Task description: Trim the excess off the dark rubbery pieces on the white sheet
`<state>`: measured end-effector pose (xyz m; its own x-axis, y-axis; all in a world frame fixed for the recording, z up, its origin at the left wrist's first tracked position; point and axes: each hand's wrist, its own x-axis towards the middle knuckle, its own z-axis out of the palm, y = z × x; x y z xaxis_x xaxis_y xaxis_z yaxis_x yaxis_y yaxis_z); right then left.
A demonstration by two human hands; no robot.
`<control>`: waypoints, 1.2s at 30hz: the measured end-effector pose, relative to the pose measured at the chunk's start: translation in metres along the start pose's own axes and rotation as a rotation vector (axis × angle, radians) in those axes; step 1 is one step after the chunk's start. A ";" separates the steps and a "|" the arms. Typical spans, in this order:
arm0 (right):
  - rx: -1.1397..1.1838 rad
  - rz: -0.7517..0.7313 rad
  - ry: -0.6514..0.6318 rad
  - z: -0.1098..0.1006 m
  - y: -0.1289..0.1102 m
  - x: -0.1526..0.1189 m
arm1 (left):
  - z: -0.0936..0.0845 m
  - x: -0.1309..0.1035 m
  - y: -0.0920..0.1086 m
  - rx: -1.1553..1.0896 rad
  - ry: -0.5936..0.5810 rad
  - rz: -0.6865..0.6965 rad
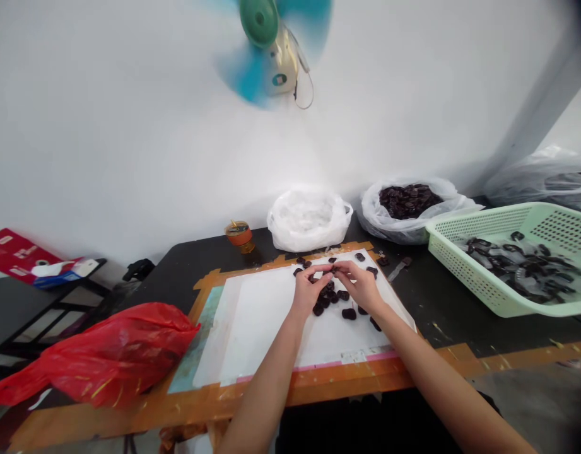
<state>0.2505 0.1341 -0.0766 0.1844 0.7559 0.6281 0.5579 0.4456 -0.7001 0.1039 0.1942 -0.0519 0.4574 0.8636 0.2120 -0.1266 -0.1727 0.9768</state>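
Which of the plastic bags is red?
The bag at the far left, left of the white sheet; the other bags, nearer the wall, are white or see-through.

A fan [260, 20] with blurred blue blades and a dangling cord [311, 94] shows against the white wall [129, 107], above a black table [193, 255] bearing a cup [239, 234] near its back edge and a red bag [124, 353] at left, beyond which a red box [23, 257] lies on a bench [16, 302].
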 end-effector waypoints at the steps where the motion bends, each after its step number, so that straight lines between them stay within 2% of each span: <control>1: 0.027 0.025 0.021 0.000 0.000 0.000 | 0.001 0.000 0.000 0.025 0.007 0.029; 4: 0.096 0.100 0.063 0.002 0.000 0.001 | 0.004 -0.001 -0.001 0.093 0.041 0.094; 7: 0.227 0.189 0.068 0.004 -0.002 0.003 | 0.005 -0.001 -0.004 0.153 0.060 0.100; 11: 0.429 0.301 0.044 0.007 -0.004 0.004 | 0.004 0.000 -0.008 0.143 0.144 0.103; 17: 0.432 0.312 0.028 0.006 -0.005 0.004 | 0.005 0.002 -0.012 0.133 0.177 0.081; 24: 0.565 0.353 -0.052 0.004 -0.007 0.005 | 0.010 0.002 -0.018 0.004 0.209 -0.031; 29: 0.526 0.327 -0.111 0.002 -0.008 0.006 | 0.010 0.003 -0.021 -0.013 0.236 -0.035; 36: 0.487 0.445 -0.080 -0.004 -0.013 0.010 | 0.011 0.002 -0.023 0.019 0.211 -0.010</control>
<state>0.2487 0.1336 -0.0598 0.2418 0.9428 0.2297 0.0098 0.2344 -0.9721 0.1174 0.1952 -0.0737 0.2638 0.9450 0.1933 -0.1057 -0.1708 0.9796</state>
